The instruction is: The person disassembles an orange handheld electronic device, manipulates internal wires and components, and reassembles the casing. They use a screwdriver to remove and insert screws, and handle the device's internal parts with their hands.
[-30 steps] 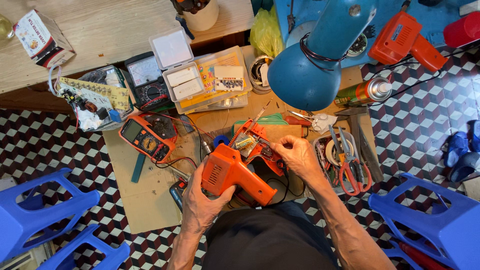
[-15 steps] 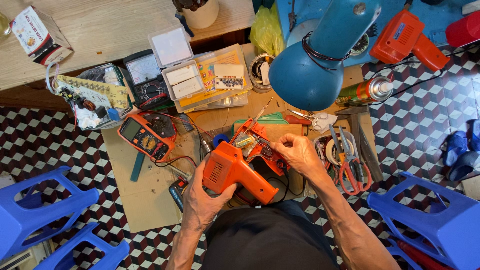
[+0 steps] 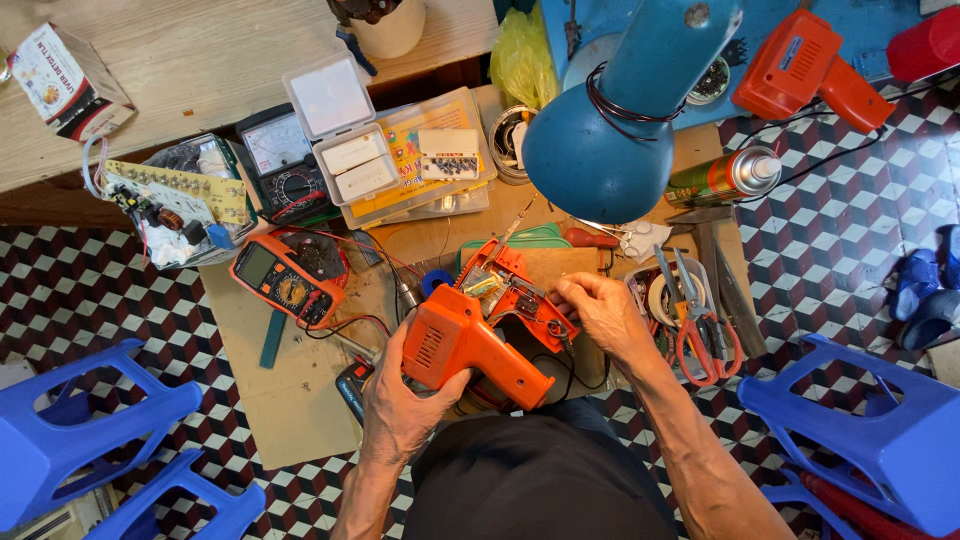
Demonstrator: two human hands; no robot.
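My left hand (image 3: pixel 403 397) grips the back of an orange pistol-shaped soldering gun (image 3: pixel 468 342) whose casing is opened, showing metal parts and wires at its front end (image 3: pixel 500 287). My right hand (image 3: pixel 603 315) rests at the exposed inside of the gun, fingers pinched on a small part or wire there; what exactly it pinches is too small to tell. The gun lies over a cardboard sheet (image 3: pixel 280 400) on a tiled floor.
An orange multimeter (image 3: pixel 285 282) with leads lies left of the gun. A clear parts box (image 3: pixel 415 160), a circuit board (image 3: pixel 175 200), a blue lamp head (image 3: pixel 630 110), a spray can (image 3: pixel 725 177), red-handled scissors (image 3: pixel 700 330), a second orange gun (image 3: pixel 805 70) and blue stools (image 3: pixel 80 440) surround me.
Little has moved; my right hand's fingers shifted slightly at the open front of the gun while my left hand kept its hold.
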